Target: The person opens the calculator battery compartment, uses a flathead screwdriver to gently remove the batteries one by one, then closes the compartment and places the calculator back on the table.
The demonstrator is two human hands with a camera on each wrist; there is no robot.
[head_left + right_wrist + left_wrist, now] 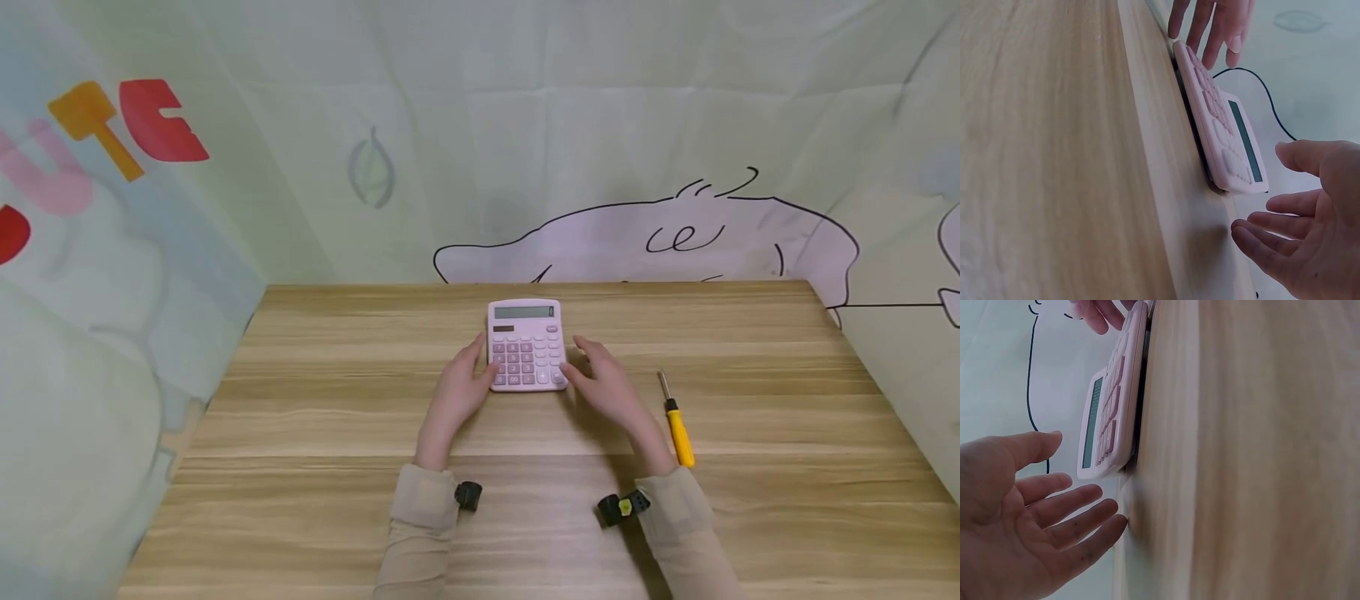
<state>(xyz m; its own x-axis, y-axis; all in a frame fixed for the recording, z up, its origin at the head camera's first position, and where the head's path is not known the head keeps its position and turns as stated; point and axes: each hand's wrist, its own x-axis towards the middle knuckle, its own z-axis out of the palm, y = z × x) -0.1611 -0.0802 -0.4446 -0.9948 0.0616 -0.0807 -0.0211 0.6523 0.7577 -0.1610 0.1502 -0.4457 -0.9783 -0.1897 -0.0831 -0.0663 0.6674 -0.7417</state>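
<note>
A pink calculator (527, 346) lies on the wooden table near its back edge, its screen showing a 0. My left hand (461, 386) is beside its left side, thumb over the lower left corner in the head view. On the other side, my right hand (606, 387) has its thumb near the lower right corner. Both wrist views show a gap between the near hand and the calculator, with the left fingers (1082, 515) and right fingers (1279, 231) relaxed and spread. Neither hand holds anything.
A screwdriver (678, 429) with a yellow handle lies to the right of the right forearm, its tip pointing away. The wooden table (322, 375) ends at a printed cloth backdrop (480, 150) behind, with more cloth at both sides.
</note>
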